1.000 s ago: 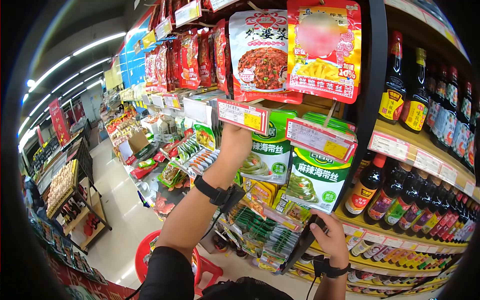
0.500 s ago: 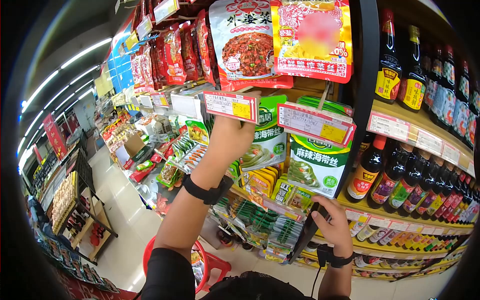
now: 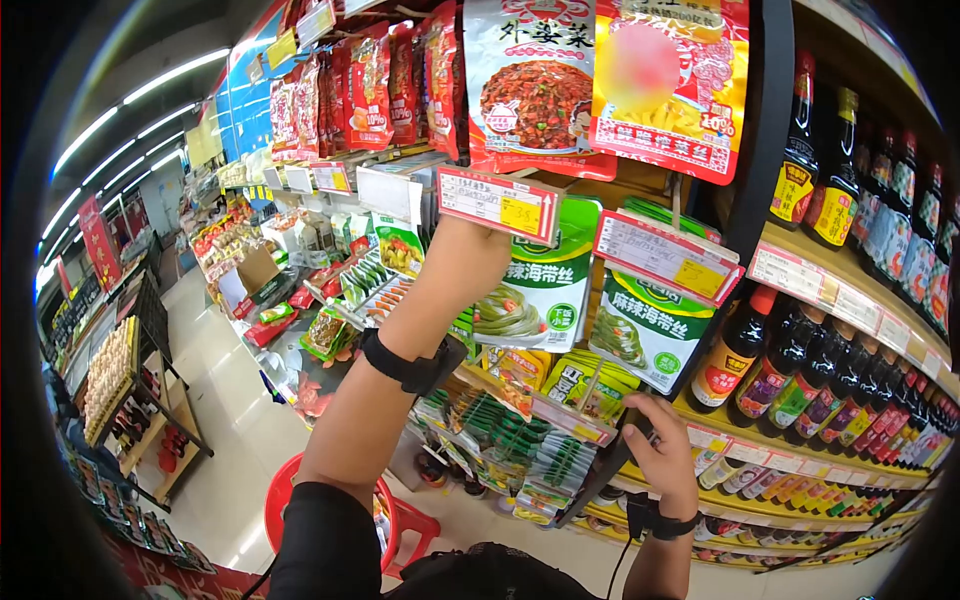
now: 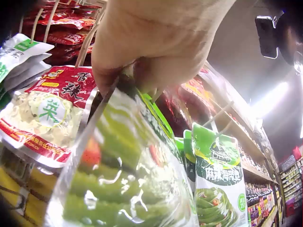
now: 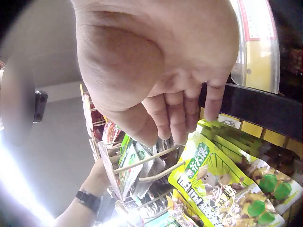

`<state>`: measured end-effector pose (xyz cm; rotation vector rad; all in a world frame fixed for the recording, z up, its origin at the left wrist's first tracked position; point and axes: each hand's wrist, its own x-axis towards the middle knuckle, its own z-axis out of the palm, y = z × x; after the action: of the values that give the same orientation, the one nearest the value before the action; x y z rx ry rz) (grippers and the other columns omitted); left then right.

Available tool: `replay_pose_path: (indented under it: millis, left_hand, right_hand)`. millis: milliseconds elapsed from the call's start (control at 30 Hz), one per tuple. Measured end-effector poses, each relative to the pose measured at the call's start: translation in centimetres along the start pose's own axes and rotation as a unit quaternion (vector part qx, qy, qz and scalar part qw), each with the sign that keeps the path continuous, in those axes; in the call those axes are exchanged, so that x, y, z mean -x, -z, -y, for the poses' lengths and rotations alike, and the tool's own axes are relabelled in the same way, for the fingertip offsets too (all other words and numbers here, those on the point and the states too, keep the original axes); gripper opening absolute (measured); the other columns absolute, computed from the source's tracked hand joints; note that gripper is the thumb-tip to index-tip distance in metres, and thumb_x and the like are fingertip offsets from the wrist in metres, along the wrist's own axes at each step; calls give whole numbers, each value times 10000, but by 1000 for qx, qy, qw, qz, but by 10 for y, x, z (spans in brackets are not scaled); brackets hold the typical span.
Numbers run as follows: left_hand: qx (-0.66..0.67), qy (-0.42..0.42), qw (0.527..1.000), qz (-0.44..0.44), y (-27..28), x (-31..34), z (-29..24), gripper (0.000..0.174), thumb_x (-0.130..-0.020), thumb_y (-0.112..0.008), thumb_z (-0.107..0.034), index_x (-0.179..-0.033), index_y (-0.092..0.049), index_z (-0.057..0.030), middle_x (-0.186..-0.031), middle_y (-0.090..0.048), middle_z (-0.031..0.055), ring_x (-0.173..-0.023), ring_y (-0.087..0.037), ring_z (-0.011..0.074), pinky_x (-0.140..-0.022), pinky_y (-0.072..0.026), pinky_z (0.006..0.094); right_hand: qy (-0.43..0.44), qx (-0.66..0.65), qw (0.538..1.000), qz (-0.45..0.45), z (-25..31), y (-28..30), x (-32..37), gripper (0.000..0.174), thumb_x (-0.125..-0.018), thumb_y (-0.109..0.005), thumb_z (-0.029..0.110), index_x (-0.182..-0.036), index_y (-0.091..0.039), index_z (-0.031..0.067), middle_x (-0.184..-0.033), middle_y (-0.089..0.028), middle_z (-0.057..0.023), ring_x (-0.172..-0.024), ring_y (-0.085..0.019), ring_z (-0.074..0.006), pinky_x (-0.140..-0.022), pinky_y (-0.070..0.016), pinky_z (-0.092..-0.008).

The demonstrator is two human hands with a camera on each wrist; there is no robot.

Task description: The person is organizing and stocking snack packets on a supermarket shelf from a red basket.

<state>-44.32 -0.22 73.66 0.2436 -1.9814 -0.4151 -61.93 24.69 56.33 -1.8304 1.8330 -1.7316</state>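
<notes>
My left hand (image 3: 470, 262) reaches behind a price tag (image 3: 495, 205). In the left wrist view its fingers (image 4: 151, 71) pinch the top edge of a green-and-white seaweed packet (image 4: 125, 165), seen as a hanging packet (image 3: 540, 300) in the head view. A similar packet (image 3: 650, 325) hangs to its right. Lower right, my right hand (image 3: 662, 460) is beside the dark shelf post, fingers extended and holding nothing. The right wrist view shows this palm (image 5: 158, 61) above yellow-green packets (image 5: 208, 175); whether it touches the post cannot be told.
Red and white packets (image 3: 535, 100) hang above the left hand. Sauce bottles (image 3: 735, 350) line the shelves at right. Below left stands a red basket (image 3: 283, 500) with items inside; a rack of eggs (image 3: 112, 375) stands across the aisle. Metal hooks (image 5: 163, 172) project near the right hand.
The head view has shifted a little. My left hand stays at the same packet behind the price tag, and my right hand remains by the post. The packet on the right hangs more tilted.
</notes>
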Motion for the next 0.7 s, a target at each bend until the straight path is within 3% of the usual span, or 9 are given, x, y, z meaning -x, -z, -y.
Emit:
replay_pose_path:
  millis: [33,133,167,267,367,433,567,667,700]
  left_hand:
    - [44,-11,999,-12,0,4,-6,391,-852,-456,82,-1175,-645,-32,-1137,-664,140,-1083,-615,258,-958,-449,352]
    - [-88,-125,988,-40,4,5,3,310,-816,-495,54,-1113,-583,40,-1069,-619,244,-1005,-572,460,-878,-475,461]
    - [-87,-103,990,-41,5,8,3,323,-806,-492,55,-1114,-587,35,-1039,-604,262,-1016,-539,473,-892,-455,476]
    - [-64,-9,997,29,15,16,-8,340,-802,-480,71,-1123,-586,33,-1111,-578,271,-1058,-507,481,-904,-440,483]
    - [-68,-137,987,-40,22,28,-21,368,-792,-467,108,-1128,-588,25,-1173,-551,257,-1067,-513,466,-899,-446,474]
    - [-61,-125,990,-13,30,39,-22,400,-787,-456,130,-1144,-592,10,-1221,-544,234,-1110,-522,436,-927,-446,450]
    - [-92,-106,990,9,58,67,-17,434,-792,-470,149,-1157,-625,-28,-1270,-568,183,-1219,-525,356,-1009,-423,406]
    - [-66,-80,994,46,88,87,-3,397,-798,-481,140,-1113,-649,-33,-1293,-567,168,-1240,-525,333,-1022,-423,398]
    - [-91,-70,993,19,96,97,2,359,-799,-486,137,-1059,-668,-30,-1260,-581,154,-1162,-566,308,-952,-458,380]
  right_hand:
    - [-7,-3,1000,1,1,0,0,342,-811,-674,20,-1151,-632,11,-1066,-654,-133,-947,-617,-259,-807,-464,-332]
    - [-79,0,997,7,9,0,1,351,-816,-674,21,-1165,-637,11,-1077,-659,-137,-995,-628,-250,-853,-462,-323]
    - [-90,0,996,9,8,0,3,343,-818,-668,16,-1160,-632,7,-1091,-662,-133,-1011,-624,-244,-866,-462,-325]
    - [-101,6,995,9,6,-2,4,324,-825,-652,9,-1147,-626,1,-1119,-669,-124,-1046,-614,-230,-899,-457,-328]
    - [-65,19,998,-6,8,-6,2,330,-825,-657,15,-1154,-633,11,-1093,-667,-123,-1016,-614,-233,-892,-454,-331]
    - [-38,26,999,-22,3,-8,1,357,-816,-671,14,-1171,-643,27,-1038,-657,-129,-948,-620,-245,-851,-464,-335]
    - [-63,35,997,-22,7,-9,0,347,-817,-671,12,-1162,-646,26,-1027,-659,-125,-954,-620,-231,-852,-464,-333]
    - [-116,38,992,-26,12,-12,1,336,-821,-670,16,-1156,-649,29,-1026,-664,-113,-968,-614,-214,-854,-463,-327]
    - [-134,48,989,-28,11,-13,4,332,-823,-669,17,-1154,-651,31,-1031,-666,-108,-973,-612,-209,-856,-462,-324]
